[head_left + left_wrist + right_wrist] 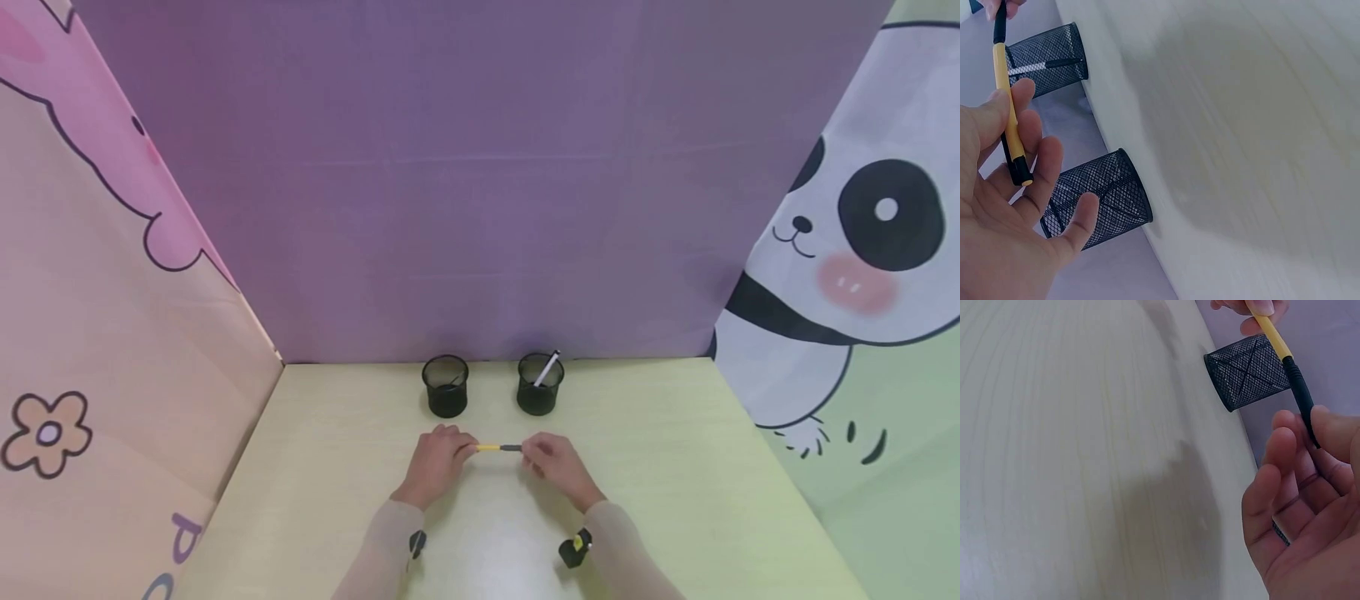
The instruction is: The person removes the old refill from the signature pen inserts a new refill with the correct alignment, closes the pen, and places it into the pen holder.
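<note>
A yellow pen with a black grip section (491,447) is held level between both hands above the table. My left hand (437,462) pinches the yellow barrel between thumb and fingers; in the left wrist view the pen's black end (1020,170) sticks out past those fingers. At the other end, my right hand (561,468) pinches the black section (1299,394) near its tip. Two black mesh pen cups stand just beyond the hands. Inside the right cup (537,402) leans a white pen with black ends (547,372). A thin dark line shows within the left cup (447,403).
The pale wooden table (330,467) meets a purple backdrop (480,208) right behind the cups. Printed cloth walls close off both sides, one with a flower (48,433), the other with a panda (847,292). Small black devices (574,550) sit at the wrists.
</note>
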Demonstrator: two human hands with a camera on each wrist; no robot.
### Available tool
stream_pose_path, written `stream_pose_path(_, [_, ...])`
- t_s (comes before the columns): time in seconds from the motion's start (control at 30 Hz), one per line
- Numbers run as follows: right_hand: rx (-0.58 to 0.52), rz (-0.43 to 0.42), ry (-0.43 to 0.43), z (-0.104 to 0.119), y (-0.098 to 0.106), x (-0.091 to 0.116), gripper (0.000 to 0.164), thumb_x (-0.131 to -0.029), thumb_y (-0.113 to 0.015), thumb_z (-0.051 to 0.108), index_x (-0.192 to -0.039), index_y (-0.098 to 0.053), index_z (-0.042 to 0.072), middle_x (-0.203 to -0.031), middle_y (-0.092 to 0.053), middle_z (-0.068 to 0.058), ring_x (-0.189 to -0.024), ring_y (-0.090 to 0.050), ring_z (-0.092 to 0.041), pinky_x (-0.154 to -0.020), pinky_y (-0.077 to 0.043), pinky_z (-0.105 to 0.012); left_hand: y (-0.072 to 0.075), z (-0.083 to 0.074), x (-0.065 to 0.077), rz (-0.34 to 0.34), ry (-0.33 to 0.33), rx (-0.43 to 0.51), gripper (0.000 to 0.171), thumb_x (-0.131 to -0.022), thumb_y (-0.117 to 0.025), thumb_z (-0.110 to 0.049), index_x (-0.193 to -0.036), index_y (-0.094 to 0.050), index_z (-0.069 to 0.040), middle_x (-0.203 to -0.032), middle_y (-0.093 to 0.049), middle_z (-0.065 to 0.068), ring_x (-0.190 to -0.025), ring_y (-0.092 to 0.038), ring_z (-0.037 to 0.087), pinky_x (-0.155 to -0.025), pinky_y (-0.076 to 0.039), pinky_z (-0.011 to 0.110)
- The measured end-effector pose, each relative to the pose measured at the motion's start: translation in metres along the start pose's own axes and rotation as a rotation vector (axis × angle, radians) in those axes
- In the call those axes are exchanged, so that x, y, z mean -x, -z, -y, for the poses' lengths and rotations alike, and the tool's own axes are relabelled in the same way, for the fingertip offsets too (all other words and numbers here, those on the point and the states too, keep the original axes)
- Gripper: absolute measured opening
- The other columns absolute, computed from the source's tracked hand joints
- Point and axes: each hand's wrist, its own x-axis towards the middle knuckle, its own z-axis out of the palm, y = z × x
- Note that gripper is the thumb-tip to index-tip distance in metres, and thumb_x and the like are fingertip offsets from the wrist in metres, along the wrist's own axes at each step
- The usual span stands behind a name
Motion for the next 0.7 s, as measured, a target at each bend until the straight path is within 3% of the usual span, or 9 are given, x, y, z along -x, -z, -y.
stream_pose_path(0.17, [-0.029,-0.045,-0.006,0.0002,0.0001,0.0030,0.012,-0.098,-0.066,0.013,-0.104,-0.072,0.004,-0.086,-0.069,-0.006,-0.068,-0.057,-0.017,-0.061,-0.048,-0.028,0.0006,0.0015,0.0001,0.015,0.017,-0.009,0.015,-0.098,-0.068,-0.030,-0.105,-0.080,-0.023,-0.085,-0.068,-0.009,-0.080,-0.054,0.010,-0.077,-0.046,0.034])
stream_pose_path(0.3, [-0.037,-0.065,-0.013,-0.0002,0.0010,0.0037,0.011,-0.097,-0.065,0.007,-0.105,-0.072,0.005,-0.086,-0.069,-0.008,-0.068,-0.056,-0.017,-0.060,-0.048,-0.028,0.0024,0.0020,0.0007,0.010,0.013,-0.004,0.015,-0.098,-0.068,-0.030,-0.105,-0.080,-0.023,-0.085,-0.069,-0.009,-0.080,-0.054,0.010,-0.078,-0.046,0.034])
stream_pose_path(0.5, [-0.023,-0.073,-0.019,-0.0019,0.0030,0.0033,0.011,-0.097,-0.067,0.010,-0.105,-0.072,0.005,-0.087,-0.069,-0.012,-0.068,-0.058,-0.018,-0.060,-0.049,-0.029,0.0045,0.0024,0.0017,-0.010,-0.001,-0.012,0.014,-0.097,-0.069,-0.029,-0.104,-0.080,-0.023,-0.086,-0.070,-0.008,-0.080,-0.056,0.010,-0.077,-0.046,0.034])
stream_pose_path(0.7, [-0.015,-0.079,-0.038,-0.0043,0.0052,0.0033,0.013,-0.098,-0.067,0.015,-0.106,-0.072,0.007,-0.087,-0.070,-0.006,-0.070,-0.059,-0.020,-0.061,-0.050,-0.031,0.0080,0.0026,0.0033,-0.013,0.004,-0.009,0.014,-0.097,-0.069,-0.029,-0.104,-0.080,-0.022,-0.085,-0.070,-0.009,-0.079,-0.055,0.010,-0.076,-0.046,0.033])
